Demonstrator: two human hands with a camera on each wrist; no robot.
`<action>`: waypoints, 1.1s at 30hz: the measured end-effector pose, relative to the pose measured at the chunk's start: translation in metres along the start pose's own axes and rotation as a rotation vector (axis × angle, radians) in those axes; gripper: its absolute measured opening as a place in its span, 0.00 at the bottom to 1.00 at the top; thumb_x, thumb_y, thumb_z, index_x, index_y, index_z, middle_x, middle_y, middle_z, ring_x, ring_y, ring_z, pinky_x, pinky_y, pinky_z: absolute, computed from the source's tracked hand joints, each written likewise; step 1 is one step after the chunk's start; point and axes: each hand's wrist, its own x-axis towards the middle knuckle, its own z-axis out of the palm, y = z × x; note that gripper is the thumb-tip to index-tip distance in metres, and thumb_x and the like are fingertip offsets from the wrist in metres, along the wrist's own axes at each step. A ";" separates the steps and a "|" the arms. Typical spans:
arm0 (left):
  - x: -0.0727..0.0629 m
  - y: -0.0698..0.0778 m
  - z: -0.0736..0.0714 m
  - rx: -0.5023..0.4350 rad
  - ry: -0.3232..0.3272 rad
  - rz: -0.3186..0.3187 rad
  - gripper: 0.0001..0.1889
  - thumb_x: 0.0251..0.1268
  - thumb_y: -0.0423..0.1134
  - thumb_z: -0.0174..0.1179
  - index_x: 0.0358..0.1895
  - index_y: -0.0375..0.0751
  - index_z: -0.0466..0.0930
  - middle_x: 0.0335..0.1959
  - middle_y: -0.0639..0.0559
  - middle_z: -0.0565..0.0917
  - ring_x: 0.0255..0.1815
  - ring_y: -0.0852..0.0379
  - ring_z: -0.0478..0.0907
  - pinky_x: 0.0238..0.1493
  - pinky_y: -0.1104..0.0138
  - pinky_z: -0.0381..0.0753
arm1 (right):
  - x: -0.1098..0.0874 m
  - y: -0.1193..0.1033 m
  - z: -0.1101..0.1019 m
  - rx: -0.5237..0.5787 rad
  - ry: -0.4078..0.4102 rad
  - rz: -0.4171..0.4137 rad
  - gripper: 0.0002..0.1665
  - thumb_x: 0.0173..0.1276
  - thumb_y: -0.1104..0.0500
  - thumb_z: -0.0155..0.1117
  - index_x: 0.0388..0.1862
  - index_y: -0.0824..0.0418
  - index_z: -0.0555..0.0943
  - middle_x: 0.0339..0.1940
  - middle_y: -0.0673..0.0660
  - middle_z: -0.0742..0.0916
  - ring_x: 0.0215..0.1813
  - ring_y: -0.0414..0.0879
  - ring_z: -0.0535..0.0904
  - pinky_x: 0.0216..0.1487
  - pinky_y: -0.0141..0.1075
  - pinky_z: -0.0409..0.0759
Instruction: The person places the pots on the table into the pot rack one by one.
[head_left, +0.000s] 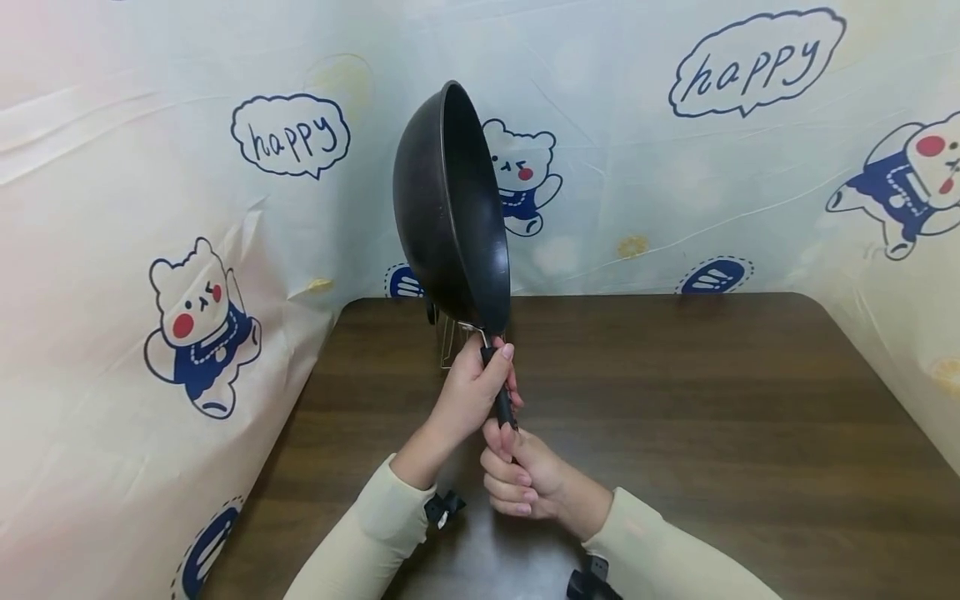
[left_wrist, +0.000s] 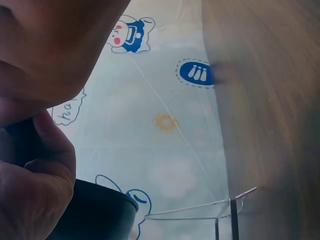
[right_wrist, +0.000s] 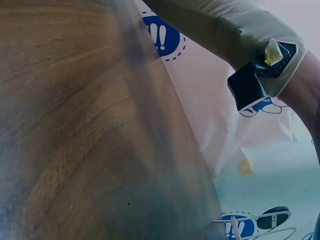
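A black wok [head_left: 431, 200] stands raised on its edge over the table, its hollow side turned to the right and its black handle [head_left: 505, 408] pointing down. My left hand [head_left: 472, 383] grips the handle close to the bowl, thumb lying along it. Below it, my right hand [head_left: 528, 475] holds the handle's lower end with curled fingers. In the left wrist view, part of the wok [left_wrist: 97, 212] shows beneath the holding fingers [left_wrist: 37, 195]. The right wrist view catches the left sleeve [right_wrist: 225, 30] with its wrist camera, but not the wok's bowl.
Behind the wok, partly hidden, a wire rack [head_left: 447, 343] stands on the brown wooden table [head_left: 675, 417]. A dark rounded piece [right_wrist: 274, 218] shows at the rack in the right wrist view. A printed cloth [head_left: 600, 50] hangs around the table's back and sides.
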 end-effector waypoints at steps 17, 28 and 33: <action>-0.002 -0.008 -0.002 0.054 0.032 -0.005 0.17 0.75 0.51 0.55 0.45 0.40 0.67 0.21 0.42 0.76 0.15 0.44 0.80 0.21 0.54 0.84 | 0.007 0.001 -0.011 0.078 -0.175 0.040 0.26 0.76 0.37 0.43 0.24 0.52 0.62 0.10 0.46 0.63 0.07 0.39 0.57 0.08 0.29 0.62; -0.001 -0.004 -0.003 0.065 0.045 -0.009 0.14 0.75 0.46 0.57 0.45 0.39 0.67 0.21 0.42 0.77 0.14 0.46 0.80 0.20 0.57 0.83 | 0.013 -0.003 -0.014 0.100 -0.257 0.065 0.26 0.75 0.36 0.44 0.24 0.52 0.63 0.09 0.47 0.63 0.06 0.42 0.56 0.08 0.30 0.63; -0.002 0.000 -0.002 0.084 0.040 -0.060 0.11 0.76 0.40 0.55 0.45 0.36 0.67 0.21 0.44 0.77 0.15 0.49 0.80 0.21 0.59 0.84 | 0.013 0.000 -0.016 0.112 -0.253 0.063 0.26 0.75 0.36 0.45 0.24 0.52 0.63 0.08 0.47 0.63 0.06 0.41 0.56 0.08 0.30 0.62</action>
